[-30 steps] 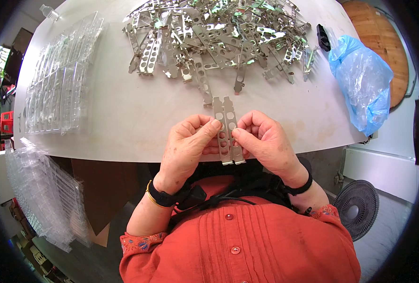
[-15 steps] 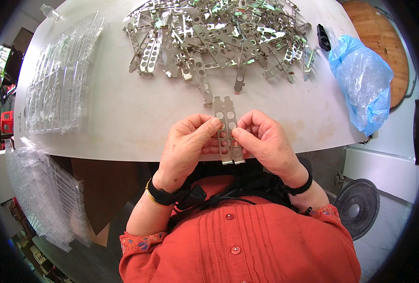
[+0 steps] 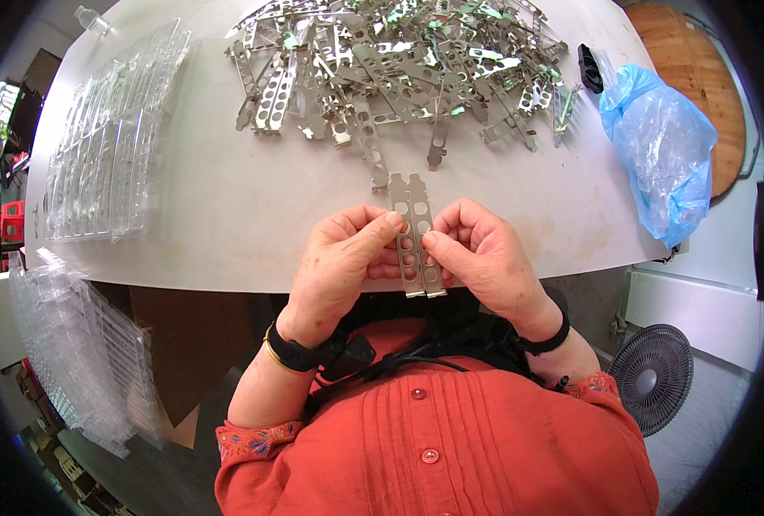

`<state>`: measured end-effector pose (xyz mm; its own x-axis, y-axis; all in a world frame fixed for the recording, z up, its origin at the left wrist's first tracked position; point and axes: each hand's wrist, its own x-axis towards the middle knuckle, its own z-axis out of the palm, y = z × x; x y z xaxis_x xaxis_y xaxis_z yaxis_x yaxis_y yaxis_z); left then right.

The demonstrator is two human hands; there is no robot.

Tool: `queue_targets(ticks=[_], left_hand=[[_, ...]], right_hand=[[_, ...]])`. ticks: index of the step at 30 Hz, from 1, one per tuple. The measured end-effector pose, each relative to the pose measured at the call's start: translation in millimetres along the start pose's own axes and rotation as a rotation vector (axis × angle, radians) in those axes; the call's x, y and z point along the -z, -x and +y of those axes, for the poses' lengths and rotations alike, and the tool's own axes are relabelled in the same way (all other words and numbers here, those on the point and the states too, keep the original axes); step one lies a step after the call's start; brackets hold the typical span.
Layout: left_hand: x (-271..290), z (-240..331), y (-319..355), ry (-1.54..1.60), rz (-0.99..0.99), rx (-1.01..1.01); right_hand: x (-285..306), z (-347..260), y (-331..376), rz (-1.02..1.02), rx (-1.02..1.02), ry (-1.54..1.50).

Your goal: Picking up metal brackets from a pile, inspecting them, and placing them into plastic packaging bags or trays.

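Note:
Side by side, two perforated metal slot brackets stand lengthwise at the table's front edge, their bent ends toward me. My left hand (image 3: 335, 262) pinches the left bracket (image 3: 401, 196) between thumb and fingers. The right bracket (image 3: 419, 196) is pinched the same way by my right hand (image 3: 485, 258). Their long edges touch or nearly touch. Fingertips behind the brackets show partly through the round holes. Just beyond my hands, a few loose brackets (image 3: 370, 146) stick out of a large heap of similar metal brackets (image 3: 399, 69).
Clear plastic trays (image 3: 111, 146) lie on the table's left, with more stacked trays (image 3: 85, 353) below its edge. To the right sit a blue plastic bag (image 3: 662, 146) and a small black object (image 3: 589, 69). A black fan (image 3: 650, 381) stands low at the right.
Almost nothing differs. Both hands keep the same pinch on the two brackets, which have shifted up in the picture very slightly.

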<state>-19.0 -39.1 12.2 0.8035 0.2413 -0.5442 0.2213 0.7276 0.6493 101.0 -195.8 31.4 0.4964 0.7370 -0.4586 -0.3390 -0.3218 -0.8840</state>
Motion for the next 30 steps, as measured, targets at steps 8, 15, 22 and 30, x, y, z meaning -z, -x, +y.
queue_targets(ticks=[8,15,22,30], left_hand=[[1.3,-0.2,-0.7,0.006,-0.003,0.008],[-0.4,0.4,-0.1,0.004,0.015,0.009],[-0.1,0.7,1.3,0.010,0.012,0.010],[0.3,-0.5,1.3,0.014,0.016,0.001]], right_hand=[[-0.9,-1.0,0.3,-0.004,-0.003,-0.015],[-0.8,-1.6,1.1,-0.003,0.001,-0.017],[-0.8,-2.5,1.8,-0.003,0.002,0.000],[-0.7,-0.1,1.3,-0.003,0.010,-0.024]])
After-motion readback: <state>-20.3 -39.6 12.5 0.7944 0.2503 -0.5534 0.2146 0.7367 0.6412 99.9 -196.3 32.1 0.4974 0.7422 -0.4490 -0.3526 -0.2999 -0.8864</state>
